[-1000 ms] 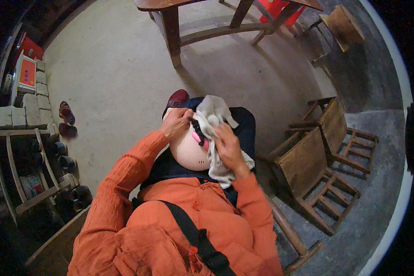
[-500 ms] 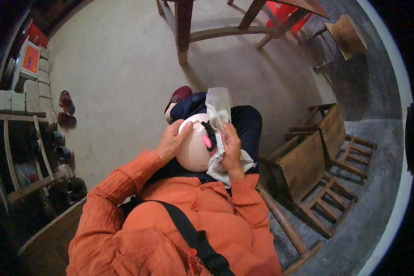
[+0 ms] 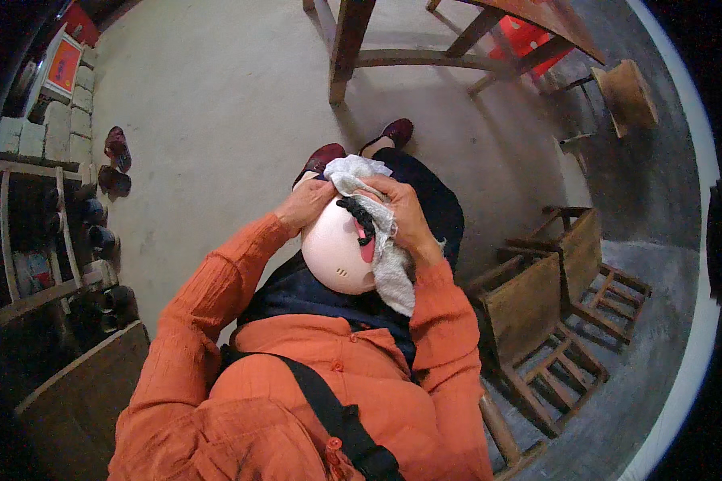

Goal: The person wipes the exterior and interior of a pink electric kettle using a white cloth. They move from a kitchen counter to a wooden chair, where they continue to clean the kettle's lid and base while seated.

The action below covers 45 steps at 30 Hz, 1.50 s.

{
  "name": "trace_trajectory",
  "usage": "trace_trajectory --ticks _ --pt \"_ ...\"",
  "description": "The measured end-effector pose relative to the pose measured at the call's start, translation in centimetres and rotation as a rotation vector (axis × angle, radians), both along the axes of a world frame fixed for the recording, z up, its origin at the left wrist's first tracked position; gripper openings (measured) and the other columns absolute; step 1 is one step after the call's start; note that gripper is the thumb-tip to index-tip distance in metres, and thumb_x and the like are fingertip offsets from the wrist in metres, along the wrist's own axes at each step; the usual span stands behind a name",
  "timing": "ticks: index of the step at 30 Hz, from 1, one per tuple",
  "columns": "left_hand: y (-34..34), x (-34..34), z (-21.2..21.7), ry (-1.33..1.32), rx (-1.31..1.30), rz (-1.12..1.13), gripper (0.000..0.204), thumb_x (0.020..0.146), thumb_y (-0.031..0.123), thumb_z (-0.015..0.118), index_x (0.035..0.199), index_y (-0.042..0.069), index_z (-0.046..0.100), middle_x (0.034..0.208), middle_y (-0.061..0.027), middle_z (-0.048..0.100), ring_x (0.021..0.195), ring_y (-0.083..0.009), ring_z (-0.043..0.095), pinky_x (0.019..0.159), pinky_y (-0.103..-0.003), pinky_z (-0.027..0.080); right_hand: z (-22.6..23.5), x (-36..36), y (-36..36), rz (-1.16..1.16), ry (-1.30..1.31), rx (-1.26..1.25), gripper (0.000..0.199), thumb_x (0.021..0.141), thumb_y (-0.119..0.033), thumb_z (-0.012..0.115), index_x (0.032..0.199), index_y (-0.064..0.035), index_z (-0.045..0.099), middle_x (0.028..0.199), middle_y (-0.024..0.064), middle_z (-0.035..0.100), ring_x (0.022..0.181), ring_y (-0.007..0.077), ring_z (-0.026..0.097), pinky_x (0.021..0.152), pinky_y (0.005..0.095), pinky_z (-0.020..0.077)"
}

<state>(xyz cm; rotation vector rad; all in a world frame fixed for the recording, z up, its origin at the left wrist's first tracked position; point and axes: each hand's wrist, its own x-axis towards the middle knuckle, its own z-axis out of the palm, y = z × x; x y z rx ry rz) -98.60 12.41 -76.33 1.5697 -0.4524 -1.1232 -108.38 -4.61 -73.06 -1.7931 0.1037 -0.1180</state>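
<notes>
A pale pink rounded object [image 3: 337, 248] with a black and pink clip-like part on it rests on my lap. My left hand [image 3: 306, 200] holds its upper left side. My right hand [image 3: 405, 215] presses a white cloth [image 3: 389, 264] against its top and right side. The cloth drapes down past the object toward my orange sleeve. My dark red shoes [image 3: 397, 131] show beyond my knees on the concrete floor.
A wooden table [image 3: 353, 48] stands ahead. Small wooden stools [image 3: 537, 305] lie tipped on my right. A wooden rack with shoes [image 3: 64, 240] lines the left wall, with a loose pair of shoes [image 3: 116, 148] beside it. A wooden board [image 3: 80, 393] is at lower left.
My right hand has swept the cloth up over the top of the pink object. My left hand has shifted to the object's upper left. The view has tilted slightly.
</notes>
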Motion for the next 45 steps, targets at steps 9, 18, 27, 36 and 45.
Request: trace_trajectory --ticks 9,18,27,36,45 --pt "-0.2 0.4 2.8 0.304 0.111 0.146 0.040 0.094 0.038 0.053 0.099 0.000 0.064 0.085 -0.0037 0.065 0.069 -0.0101 0.061 0.059 -0.027 0.050 -0.8 -10.0 4.5 -0.303 -0.111 -0.438 0.043 0.080 -0.017 0.063 0.119 0.0010 0.055 0.096 0.0143 0.054 0.095 0.0338 0.049 0.085 0.0398 0.0403" --pt "3.0 -4.0 3.1 -0.176 0.002 0.358 0.053 0.084 0.036 0.064 0.120 -0.002 0.053 0.106 -0.0154 0.061 0.092 -0.0212 0.061 0.081 -0.033 0.049 0.0 -4.7 1.2 -0.102 -0.075 -0.283 0.037 0.085 -0.015 0.060 0.118 -0.0008 0.057 0.104 0.0135 0.055 0.099 0.0284 0.056 0.089 0.0338 0.0418" --pt "1.4 0.2 1.0 -0.078 -0.058 0.125 0.042 0.092 0.031 0.056 0.120 0.000 0.056 0.101 -0.0095 0.064 0.081 -0.0137 0.063 0.072 -0.028 0.052 -0.4 -2.2 0.7 -0.068 -0.138 -0.229 0.041 0.082 -0.018 0.058 0.118 0.0008 0.057 0.112 0.0207 0.057 0.106 0.0361 0.053 0.092 0.0376 0.0408" --pt "-0.3 0.8 0.7 -0.095 -0.034 0.016 0.039 0.096 0.032 0.049 0.113 -0.001 0.061 0.094 -0.0067 0.065 0.081 -0.0117 0.062 0.070 -0.027 0.052 0.8 -7.4 3.5 -0.216 -0.235 -0.510 0.046 0.084 -0.023 0.058 0.123 0.0012 0.052 0.104 0.0222 0.054 0.090 0.0416 0.048 0.085 0.0482 0.0392" --pt "0.2 -0.9 2.3 -0.288 -0.061 0.102 0.042 0.089 0.034 0.056 0.114 0.000 0.059 0.105 -0.0114 0.063 0.091 -0.0177 0.061 0.081 -0.031 0.049 -0.5 -1.2 -0.6 -0.050 -0.152 -0.179 0.029 0.086 -0.016 0.055 0.112 -0.0034 0.062 0.107 0.0137 0.063 0.100 0.0279 0.058 0.090 0.0339 0.0429"
